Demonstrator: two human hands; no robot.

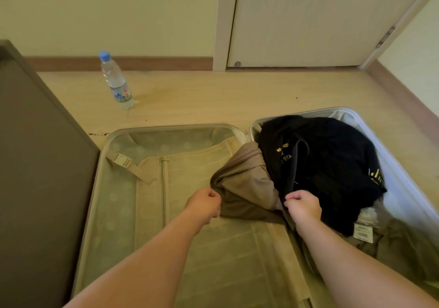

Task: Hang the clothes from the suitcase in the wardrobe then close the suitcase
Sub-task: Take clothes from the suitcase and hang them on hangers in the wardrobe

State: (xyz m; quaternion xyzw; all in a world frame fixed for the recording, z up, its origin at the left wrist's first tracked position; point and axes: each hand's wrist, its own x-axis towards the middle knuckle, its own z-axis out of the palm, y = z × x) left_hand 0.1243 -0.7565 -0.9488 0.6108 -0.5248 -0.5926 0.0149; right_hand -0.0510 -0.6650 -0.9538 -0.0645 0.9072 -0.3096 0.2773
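Observation:
An open suitcase (166,127) lies flat on the floor, its two halves side by side. The left half shows only its beige lining, zip and strap. A black garment with yellow print (332,160) is piled in the right half. A tan garment (247,184) spills from there over the hinge onto the left half. My left hand (204,204) grips the tan garment's left edge. My right hand (303,205) grips cloth where the tan and black garments meet; which one it holds is hidden. A white paper tag (362,232) lies under the black pile.
A plastic water bottle with a blue cap (115,81) stands on the wooden floor behind the suitcase. A dark grey panel (35,165) rises along the left. A white door (308,20) stands in the far wall.

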